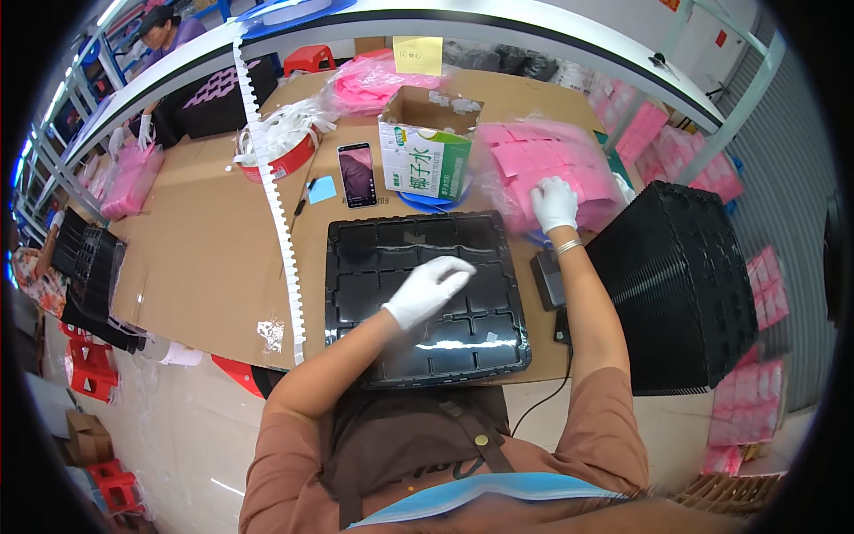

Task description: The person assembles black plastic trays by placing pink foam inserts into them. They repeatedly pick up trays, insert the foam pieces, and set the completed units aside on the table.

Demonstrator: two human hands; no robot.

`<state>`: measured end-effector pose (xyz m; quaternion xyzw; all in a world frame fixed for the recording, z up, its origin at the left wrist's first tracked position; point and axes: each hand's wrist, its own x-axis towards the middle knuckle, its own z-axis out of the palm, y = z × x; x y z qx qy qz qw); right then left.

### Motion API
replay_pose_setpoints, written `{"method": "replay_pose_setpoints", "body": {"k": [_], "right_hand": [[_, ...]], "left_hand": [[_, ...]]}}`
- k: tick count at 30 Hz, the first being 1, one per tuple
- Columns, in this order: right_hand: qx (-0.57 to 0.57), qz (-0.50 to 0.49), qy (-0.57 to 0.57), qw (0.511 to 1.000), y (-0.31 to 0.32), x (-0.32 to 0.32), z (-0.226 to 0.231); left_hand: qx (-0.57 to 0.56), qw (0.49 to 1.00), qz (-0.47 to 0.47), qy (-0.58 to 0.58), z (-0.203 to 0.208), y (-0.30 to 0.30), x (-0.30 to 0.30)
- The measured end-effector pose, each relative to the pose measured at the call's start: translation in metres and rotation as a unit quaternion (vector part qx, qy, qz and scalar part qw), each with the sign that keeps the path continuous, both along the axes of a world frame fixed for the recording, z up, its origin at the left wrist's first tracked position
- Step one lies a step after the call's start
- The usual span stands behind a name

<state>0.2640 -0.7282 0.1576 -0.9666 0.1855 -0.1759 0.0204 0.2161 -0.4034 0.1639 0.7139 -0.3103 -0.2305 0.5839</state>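
Nearest you lies the black tray (471,334), glossy, grid-ridged. Your left hand (433,289) curls loosely over it; whether it holds anything, I can't tell. Past the tray's far right corner, your right hand (557,205) bends onto pink packets (534,151), grip unclear. Beyond the tray, a carton (418,165) bears green lettering.

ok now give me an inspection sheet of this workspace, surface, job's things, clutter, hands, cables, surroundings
surface: brown cardboard on the table
job's things: black tray at the near edge; pink sheets in clear plastic; stack of black trays at right
clutter: phone, open box, blue note
hands: both gloved; left hand over the tray, contact unclear; right hand at the pink sheets, grip unclear
cables: one thin black cable near the front edge
surroundings: red stools and co-workers at left
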Motion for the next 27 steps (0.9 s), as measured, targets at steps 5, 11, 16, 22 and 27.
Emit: {"method": "replay_pose_setpoints", "body": {"k": [5,11,16,22,27], "right_hand": [[-0.088,0.002,0.075,0.993,0.052,-0.011,0.026],[-0.047,-0.008,0.035,0.998,0.036,-0.003,0.009],[0.045,-0.02,0.032,0.998,0.019,0.005,0.012],[0.28,-0.005,0.054,0.959,-0.033,0.031,-0.013],[0.491,-0.003,-0.132,0.861,-0.031,0.045,0.019]], "left_hand": [[0.007,0.995,0.081,0.062,-0.003,0.037,0.02],[0.009,0.994,0.069,0.08,0.002,0.039,0.025],[-0.003,0.994,0.06,0.092,0.0,0.035,0.032],[-0.008,0.995,0.04,0.094,-0.004,0.032,0.032],[-0.006,0.994,0.039,0.105,-0.006,0.045,0.033]]}}
